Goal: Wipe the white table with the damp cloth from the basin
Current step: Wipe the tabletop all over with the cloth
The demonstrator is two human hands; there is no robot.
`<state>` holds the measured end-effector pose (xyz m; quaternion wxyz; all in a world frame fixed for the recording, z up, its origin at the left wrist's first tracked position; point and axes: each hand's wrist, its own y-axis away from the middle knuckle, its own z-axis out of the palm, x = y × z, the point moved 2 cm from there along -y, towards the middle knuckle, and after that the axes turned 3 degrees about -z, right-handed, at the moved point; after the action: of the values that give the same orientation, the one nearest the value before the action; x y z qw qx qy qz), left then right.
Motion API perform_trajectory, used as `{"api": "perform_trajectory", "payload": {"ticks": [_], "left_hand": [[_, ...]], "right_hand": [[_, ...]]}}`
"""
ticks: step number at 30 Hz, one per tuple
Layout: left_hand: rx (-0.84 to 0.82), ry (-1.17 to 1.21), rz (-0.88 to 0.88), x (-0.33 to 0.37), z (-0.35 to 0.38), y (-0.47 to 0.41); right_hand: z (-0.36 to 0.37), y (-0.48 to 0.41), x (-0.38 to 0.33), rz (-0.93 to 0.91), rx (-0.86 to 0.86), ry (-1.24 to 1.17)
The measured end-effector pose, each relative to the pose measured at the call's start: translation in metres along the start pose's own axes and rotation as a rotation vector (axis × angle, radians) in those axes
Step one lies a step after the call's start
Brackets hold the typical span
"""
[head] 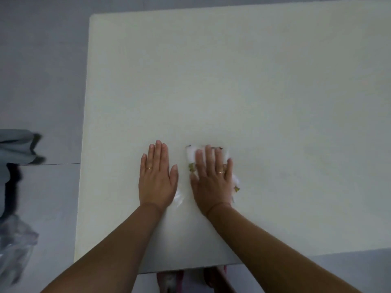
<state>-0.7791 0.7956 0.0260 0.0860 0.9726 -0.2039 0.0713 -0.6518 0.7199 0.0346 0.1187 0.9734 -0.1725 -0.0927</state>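
Nearest to the person, both bare forearms reached out over the near edge of the white desk (254, 81), and below that edge a pair of feet in pinkish footwear (169, 280) showed on the grey floor (42, 60).

Farther out, the left hand (157, 178) lay flat on the bare desk, palm down, its fingers (158, 153) straight, close together and pointing to twelve o'clock. It held nothing, though a small wet sheen glinted on the surface beside its wrist.

Just beside it, at about three o'clock from it, the right hand (212, 178) was pressed palm down on the damp cloth (191, 155). Its fingers were extended and slightly spread, not curled around the fabric, so the cloth was pinned under the hand rather than gripped. White fabric with small greenish-brown markings poked out past the fingertips at twelve o'clock and along the little-finger side at four o'clock. Its long axis seemed to run near to far, along the hand.

So the right hand was plainly the one on the cloth; the left looked to be only bracing.

Beyond both hands, from ten o'clock round to two o'clock, lay a wide stretch of open desk, and I judged the next stroke would carry the cloth that way. No basin was in view.
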Motion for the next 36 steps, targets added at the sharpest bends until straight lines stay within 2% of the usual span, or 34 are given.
{"api": "perform_trajectory", "payload": {"ticks": [2, 5, 7, 9, 11, 12, 14, 17, 20, 21, 22, 24, 26, 28, 31, 34, 36], "left_hand": [[-0.003, -0.016, 0.006, 0.001, -0.002, 0.000], [-0.001, 0.000, -0.008, 0.002, -0.003, -0.001], [0.001, 0.017, -0.016, 0.003, -0.003, -0.001], [0.000, 0.019, -0.015, 0.002, -0.002, -0.001], [-0.001, 0.017, -0.017, 0.002, -0.001, -0.001], [-0.002, 0.015, -0.016, 0.002, -0.001, -0.002], [-0.006, 0.004, -0.012, 0.002, -0.001, -0.002], [-0.012, -0.017, -0.006, 0.001, -0.001, -0.003], [-0.010, -0.004, -0.009, 0.001, -0.001, -0.003], [-0.006, 0.010, -0.010, 0.001, -0.001, -0.003], [-0.003, 0.023, -0.009, 0.001, -0.001, -0.002], [0.000, 0.031, -0.007, 0.001, -0.001, -0.002], [0.000, 0.034, -0.009, 0.000, 0.000, -0.003], [0.004, 0.039, -0.007, 0.001, 0.000, -0.003], [-0.006, 0.024, -0.001, 0.000, 0.000, -0.003], [-0.010, 0.034, -0.003, 0.000, -0.001, -0.003], [-0.014, 0.046, 0.002, 0.000, -0.002, -0.003]], "right_hand": [[-0.001, 0.009, -0.010, -0.200, 0.000, 0.049], [-0.011, -0.010, 0.022, -0.391, -0.005, 0.137], [-0.016, -0.033, 0.054, -0.269, -0.014, 0.139], [-0.020, -0.052, 0.072, 0.017, 0.011, 0.042], [-0.018, -0.059, 0.061, 0.216, 0.056, -0.030], [-0.017, -0.058, 0.048, 0.244, 0.054, -0.051], [-0.013, -0.050, 0.015, 0.141, 0.049, -0.052], [-0.010, -0.034, -0.013, -0.184, 0.031, 0.047], [-0.019, -0.050, 0.014, -0.424, 0.015, 0.132], [-0.021, -0.061, 0.031, -0.424, 0.016, 0.173], [-0.025, -0.073, 0.048, -0.348, 0.008, 0.170], [-0.031, -0.093, 0.070, -0.050, 0.031, 0.076], [-0.030, -0.100, 0.061, 0.226, 0.075, -0.024], [-0.025, -0.096, 0.025, 0.282, 0.069, -0.068], [-0.015, -0.074, -0.027, -0.058, 0.027, 0.005], [-0.021, -0.078, -0.012, -0.405, 0.000, 0.104], [-0.029, -0.093, 0.019, -0.451, 0.009, 0.185]]}}
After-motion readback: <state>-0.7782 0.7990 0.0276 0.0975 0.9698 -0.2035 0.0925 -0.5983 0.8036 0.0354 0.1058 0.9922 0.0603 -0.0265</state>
